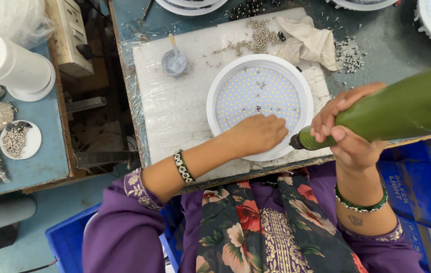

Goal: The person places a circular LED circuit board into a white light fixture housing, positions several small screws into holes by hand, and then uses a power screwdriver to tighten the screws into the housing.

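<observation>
**Hands on round LED panel, green driver at its rim**

Far left we see a white cylinder (pixel 11 63) lying on a blue side table (pixel 48 151), with a small white dish of metal bits (pixel 19 140) below it. Moving right, a plastic-wrapped white work board (pixel 175 116) carries a little grey cup with a stick in it (pixel 174 62) and a scatter of screws (pixel 256 39) near the top edge. Our left hand (pixel 258 134) rests palm down on the round white LED light panel (pixel 260 103), fingers loosely curled over its lower right part, gripping nothing we can make out. The panel lies flat in the middle of the board. Just right, our right hand (pixel 349 129) is clenched around the green electric screwdriver (pixel 402 108), whose dark tip touches the panel's lower right rim, close to the left fingertips. A crumpled beige cloth (pixel 309 40) lies above the panel.
</observation>
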